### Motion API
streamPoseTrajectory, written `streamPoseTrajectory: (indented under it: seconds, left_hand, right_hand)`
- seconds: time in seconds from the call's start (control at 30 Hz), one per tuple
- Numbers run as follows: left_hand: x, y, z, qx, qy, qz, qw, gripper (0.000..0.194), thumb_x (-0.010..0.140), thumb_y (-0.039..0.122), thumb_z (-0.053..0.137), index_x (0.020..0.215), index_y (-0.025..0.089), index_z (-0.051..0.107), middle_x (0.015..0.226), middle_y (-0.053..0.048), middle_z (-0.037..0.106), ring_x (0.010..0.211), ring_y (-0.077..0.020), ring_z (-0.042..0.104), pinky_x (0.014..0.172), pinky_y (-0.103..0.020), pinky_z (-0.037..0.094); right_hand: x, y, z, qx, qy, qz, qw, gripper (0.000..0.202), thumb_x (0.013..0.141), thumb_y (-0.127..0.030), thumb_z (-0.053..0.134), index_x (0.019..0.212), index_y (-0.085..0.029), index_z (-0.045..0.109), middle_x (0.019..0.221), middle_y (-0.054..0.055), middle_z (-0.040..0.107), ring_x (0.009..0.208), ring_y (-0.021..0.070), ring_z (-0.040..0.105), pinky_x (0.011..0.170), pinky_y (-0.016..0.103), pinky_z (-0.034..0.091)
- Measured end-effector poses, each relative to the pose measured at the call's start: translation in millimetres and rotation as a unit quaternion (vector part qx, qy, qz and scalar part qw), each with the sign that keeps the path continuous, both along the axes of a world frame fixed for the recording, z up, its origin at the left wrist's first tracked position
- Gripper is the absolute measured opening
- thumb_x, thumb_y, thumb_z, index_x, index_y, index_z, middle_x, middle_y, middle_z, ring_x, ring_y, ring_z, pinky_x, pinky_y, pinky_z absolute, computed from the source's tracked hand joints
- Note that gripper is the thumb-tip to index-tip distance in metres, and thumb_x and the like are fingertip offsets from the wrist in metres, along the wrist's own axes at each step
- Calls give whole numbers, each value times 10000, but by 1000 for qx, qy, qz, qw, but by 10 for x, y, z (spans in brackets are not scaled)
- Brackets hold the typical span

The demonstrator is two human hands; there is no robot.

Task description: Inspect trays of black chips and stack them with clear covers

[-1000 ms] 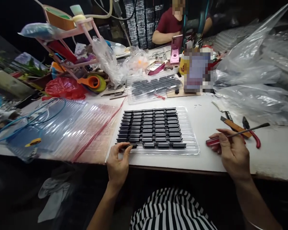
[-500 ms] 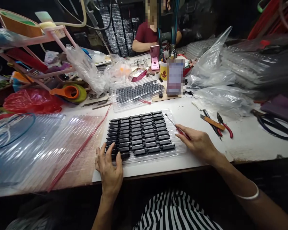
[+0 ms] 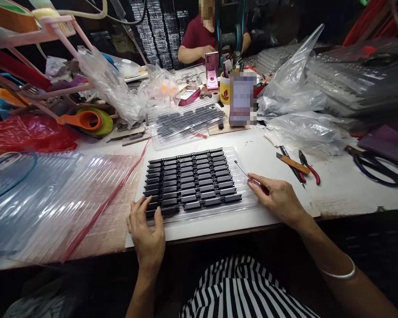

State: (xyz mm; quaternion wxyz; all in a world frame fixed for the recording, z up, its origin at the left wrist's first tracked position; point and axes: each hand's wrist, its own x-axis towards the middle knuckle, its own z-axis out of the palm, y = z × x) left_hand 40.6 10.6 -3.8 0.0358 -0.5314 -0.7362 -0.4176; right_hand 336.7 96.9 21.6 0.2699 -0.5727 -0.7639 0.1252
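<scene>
Rows of black connector-like blocks lie in a clear plastic tray in front of me. At the tray's near left corner rests my left hand, its fingers spread, with the fingertips and thumb touching the end blocks. My right hand is at the right side of the tray, pinching a slim red-handled tool with a thin metal shaft. The tool's small dark tip points up and left over the tray's right margin, apart from the blocks. Fingers cover most of the handle.
Clear ribbed plastic trays and a red strip lie to the left. Another filled tray sits behind. Pliers, a cutter knife and scissors are on the right. Across the table sits a person in a maroon shirt.
My right hand has drawn the tool a little right and towards me, away from the blocks' far right corner. My left hand stays at the tray's near left corner. The view has shifted slightly.
</scene>
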Motion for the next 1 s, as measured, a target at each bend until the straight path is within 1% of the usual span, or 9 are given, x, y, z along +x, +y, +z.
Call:
streamPoseTrajectory:
  seconds: [0.1, 0.23, 0.37, 0.5, 0.57, 0.63, 0.77, 0.87, 1.0]
  left_hand:
    - [-12, 3, 12, 3, -11, -8, 1000, 336, 892, 280, 511, 1220, 209, 543, 1287, -124, 529, 1323, -272, 384, 1097, -490, 276]
    - [-50, -15, 38, 8, -34, -4, 999, 310, 912, 272, 464, 1201, 203, 554, 1231, -110, 538, 1286, -253, 416, 1086, -447, 311]
    - [-141, -18, 28, 8, 31, 22, 999, 253, 879, 326, 518, 1056, 169, 607, 1033, -102, 560, 1111, -277, 510, 996, -472, 387]
    - [-201, -11, 7, 14, 67, 17, 998, 188, 864, 338, 531, 893, 179, 626, 930, -76, 542, 963, -259, 528, 917, -457, 425]
    - [-215, -21, -4, 21, 78, 5, 997, 164, 861, 324, 541, 872, 187, 631, 930, -72, 546, 940, -253, 530, 897, -442, 430]
    - [-230, -41, -19, 35, 104, -28, 994, 128, 858, 285, 554, 897, 197, 638, 931, -66, 570, 917, -244, 546, 887, -431, 427]
    - [-258, -89, -47, 45, 161, -94, 981, 171, 859, 182, 550, 997, 227, 642, 962, -62, 639, 924, -239, 580, 877, -424, 401]
    - [-265, -118, -55, 46, 187, -99, 976, 226, 857, 154, 556, 1050, 234, 641, 978, -72, 661, 926, -246, 588, 858, -417, 386]
    - [-253, -167, -51, 44, 196, -114, 973, 308, 852, 135, 562, 1130, 251, 624, 1026, -80, 659, 933, -242, 597, 822, -391, 385]
  right_hand:
    - [-110, -120, -89, 51, -55, -4, 997, 336, 924, -281, 441, 1131, -158, 675, 916, 86, 745, 713, 221, 699, 610, 317, 534]
    - [-299, -204, -124, 89, -137, 17, 986, 377, 946, -229, 372, 1161, -88, 647, 814, 101, 740, 623, 206, 673, 559, 308, 509]
    - [-375, -206, -89, 95, -147, 45, 984, 376, 942, -194, 358, 1157, -53, 633, 819, 121, 734, 632, 210, 672, 563, 313, 513]
    - [-317, -182, -45, 78, -127, 58, 987, 372, 941, -201, 355, 1160, -74, 629, 811, 113, 734, 627, 203, 670, 568, 308, 523]
    - [-217, -134, -46, 77, -102, 35, 991, 366, 950, -226, 362, 1154, -97, 636, 852, 106, 738, 668, 203, 680, 596, 303, 530]
    - [-68, -50, -79, 100, -78, -17, 992, 361, 957, -261, 373, 1158, -116, 636, 917, 108, 734, 731, 211, 685, 644, 306, 530]
    - [236, 142, -221, 126, -113, -112, 979, 379, 941, -317, 417, 1183, -107, 620, 875, 119, 685, 767, 246, 649, 675, 344, 504]
    - [337, 201, -320, 115, -145, -126, 975, 379, 914, -306, 455, 1190, -103, 618, 842, 122, 620, 738, 250, 612, 648, 349, 484]
    - [344, 180, -371, 112, -135, -136, 975, 374, 908, -313, 461, 1198, -134, 615, 846, 95, 588, 730, 232, 590, 663, 339, 477]
